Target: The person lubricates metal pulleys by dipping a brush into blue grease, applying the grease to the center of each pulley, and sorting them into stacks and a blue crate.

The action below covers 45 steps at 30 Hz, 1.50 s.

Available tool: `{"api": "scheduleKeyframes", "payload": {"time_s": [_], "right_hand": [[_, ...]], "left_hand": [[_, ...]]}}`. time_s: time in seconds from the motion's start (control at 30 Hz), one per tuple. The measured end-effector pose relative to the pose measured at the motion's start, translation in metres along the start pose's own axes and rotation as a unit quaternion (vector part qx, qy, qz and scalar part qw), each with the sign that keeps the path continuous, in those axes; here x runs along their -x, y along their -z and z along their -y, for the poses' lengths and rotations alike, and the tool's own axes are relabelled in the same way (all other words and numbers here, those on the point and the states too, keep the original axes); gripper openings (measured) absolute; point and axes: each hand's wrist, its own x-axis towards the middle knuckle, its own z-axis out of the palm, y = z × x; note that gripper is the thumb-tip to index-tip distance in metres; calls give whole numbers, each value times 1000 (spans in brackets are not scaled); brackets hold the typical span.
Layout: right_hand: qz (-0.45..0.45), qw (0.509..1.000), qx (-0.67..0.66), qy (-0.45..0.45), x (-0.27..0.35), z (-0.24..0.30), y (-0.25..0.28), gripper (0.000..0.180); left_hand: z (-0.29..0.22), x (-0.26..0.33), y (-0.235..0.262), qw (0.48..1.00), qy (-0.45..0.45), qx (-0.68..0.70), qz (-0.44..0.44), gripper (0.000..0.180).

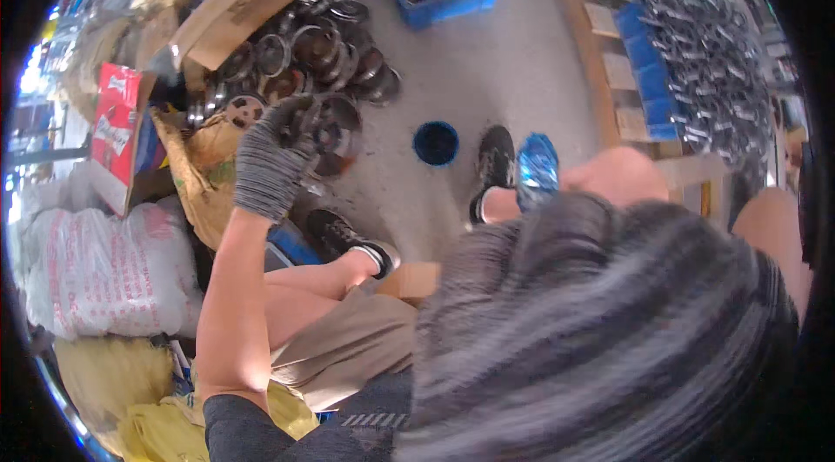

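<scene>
My left hand [274, 153], in a grey knitted glove, is closed round the edge of a round metal disc part [335, 133], dark and shiny with a brownish lower area. It holds the disc in front of a heap of similar round metal parts [304, 49] on the floor. My right hand [600, 323], in the same kind of glove, is raised very close to the camera and fills the lower right. It is blurred, and its fingers cannot be made out, nor whether it holds anything.
A blue crate [452, 5] of round parts stands at the top. Near my shoes sits a small dark round container [436, 143] with a blue rim. Shiny metal pieces [709, 66] fill a blue bin on the right. Cardboard [252, 5] and a white sack [113, 271] lie left.
</scene>
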Motion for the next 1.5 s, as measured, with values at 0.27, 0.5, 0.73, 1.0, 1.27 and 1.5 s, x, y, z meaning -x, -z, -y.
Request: {"api": "scheduleKeyframes", "payload": {"time_s": [0.27,0.5,0.73,1.0,1.27,1.5], "right_hand": [[-68,997,30,31,14,-3,-12,26],[-45,998,30,41,14,-20,-9,25],[26,996,-15,79,12,-9,-16,25],[74,985,-90,129,-49,-10,-32,25],[113,960,-171,191,-114,-31,-21,25],[140,953,-168,208,-178,-63,-1,25]], "left_hand": [[11,5,1,997,-42,64,-27,30],[52,11,11,991,-30,128,-13,37],[100,-16,2,983,-43,176,14,42],[55,-36,-8,988,33,141,45,44],[73,-92,4,978,38,196,64,43],[12,-156,10,957,136,255,30,45]]}}
